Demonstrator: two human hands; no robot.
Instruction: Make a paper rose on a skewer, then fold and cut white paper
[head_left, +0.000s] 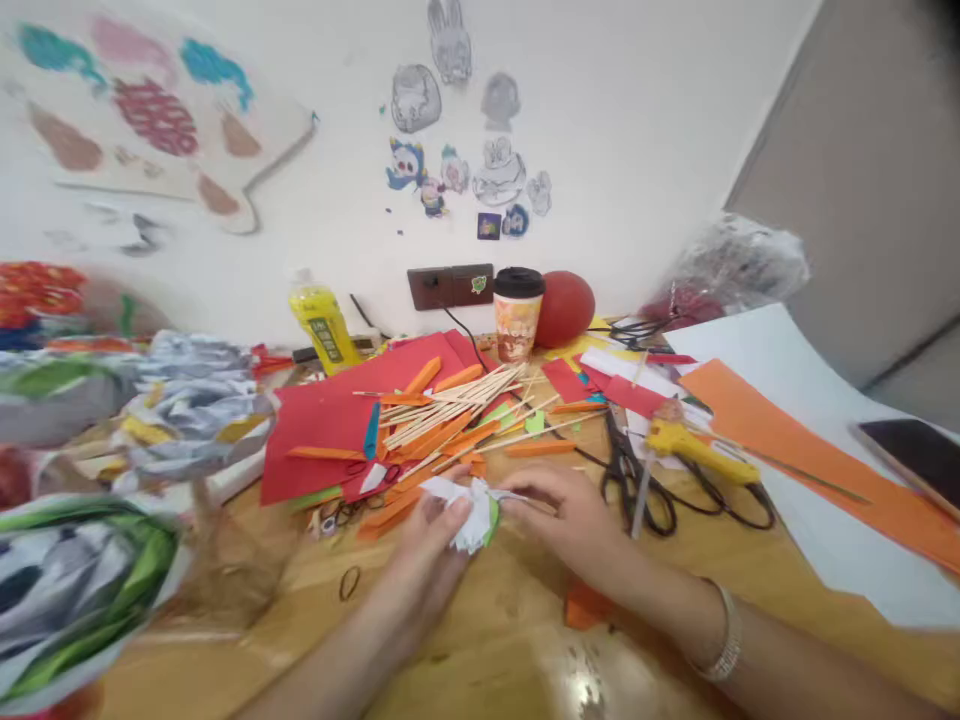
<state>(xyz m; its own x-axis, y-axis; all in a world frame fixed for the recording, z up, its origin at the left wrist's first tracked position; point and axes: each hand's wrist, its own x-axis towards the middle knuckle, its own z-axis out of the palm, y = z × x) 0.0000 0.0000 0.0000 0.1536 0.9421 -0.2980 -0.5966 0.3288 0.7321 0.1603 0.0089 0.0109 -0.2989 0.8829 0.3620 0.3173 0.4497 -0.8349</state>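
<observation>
My left hand [429,552] and my right hand [564,512] meet over a wooden table [480,640]. Between them sits a small crumpled white paper piece [471,512] with a green bit at its right edge. The left hand's fingers curl round the paper from the left. The right hand's fingers pinch its right side, where a thin stick seems to poke out. A bracelet [721,632] circles my right wrist. Just beyond the hands lies a heap of thin wooden sticks [450,405] and orange paper strips [442,445] on red paper sheets [337,415].
Black scissors [626,470] and a yellow glue gun [694,447] lie right of the hands. A paper cup [517,312], a yellow bottle [324,325] and a red ball [566,305] stand by the wall. Orange paper [810,450], a phone [919,452] and crumpled bags [90,560] flank the table.
</observation>
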